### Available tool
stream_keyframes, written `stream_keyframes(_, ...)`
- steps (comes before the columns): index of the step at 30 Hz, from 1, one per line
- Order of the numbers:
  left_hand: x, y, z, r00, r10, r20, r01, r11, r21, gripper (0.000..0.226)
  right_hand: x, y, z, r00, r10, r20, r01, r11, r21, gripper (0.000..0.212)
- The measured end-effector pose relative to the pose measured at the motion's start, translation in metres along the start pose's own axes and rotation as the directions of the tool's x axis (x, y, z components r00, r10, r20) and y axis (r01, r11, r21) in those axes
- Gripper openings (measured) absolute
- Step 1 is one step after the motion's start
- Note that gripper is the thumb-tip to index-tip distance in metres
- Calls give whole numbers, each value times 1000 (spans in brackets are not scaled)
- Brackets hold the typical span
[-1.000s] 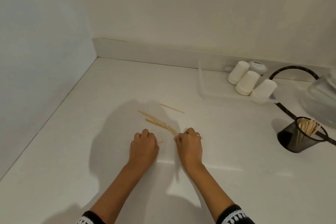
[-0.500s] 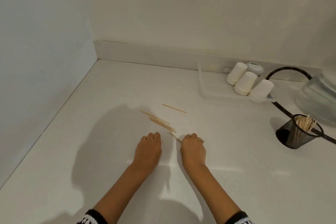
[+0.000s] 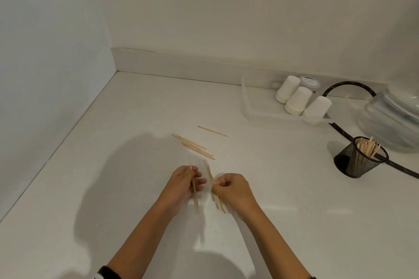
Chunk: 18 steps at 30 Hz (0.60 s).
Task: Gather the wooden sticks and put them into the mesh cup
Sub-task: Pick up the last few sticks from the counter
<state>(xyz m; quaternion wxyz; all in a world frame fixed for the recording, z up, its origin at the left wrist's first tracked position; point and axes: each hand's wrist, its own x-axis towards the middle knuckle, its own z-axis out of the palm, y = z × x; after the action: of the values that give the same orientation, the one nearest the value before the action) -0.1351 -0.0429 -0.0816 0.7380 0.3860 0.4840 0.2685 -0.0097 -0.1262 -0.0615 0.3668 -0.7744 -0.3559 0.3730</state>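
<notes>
Two hands: we saw both raised just above the white worktop, near the middle of the scene.
Left hand: its fingers were curled round a wooden stick, which ran from far to near through the fingers; we took it for one stick, though blur may have hidden a second.
Right hand: it pinched a small bundle of sticks, their near ends fanning out below the hand.
Loose sticks: we counted a few lying together on the worktop just beyond the hands, slanting from far left to near right.
Single stick: it lay apart, a little farther off and to the right of the loose sticks.
Mesh cup: black, it stood on the worktop well to the right, already holding many sticks on end.
Paper cups: we saw three white stacks upside down, far right, in a clear tray.
Black hose: it curved behind the mesh cup.
Glass jar: it stood at the right edge.
</notes>
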Motion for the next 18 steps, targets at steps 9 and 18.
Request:
stream_keyframes(9,-7,0,14,982,-116,152,165,913,-372,23,-11,-12,-1,996,-80,32,82,995,-59,7)
stream_keyframes(18,-5,-5,18,978,-144,150,191,909,-371,23,-3,-21,1,966,-238,-101,214,955,-203,14)
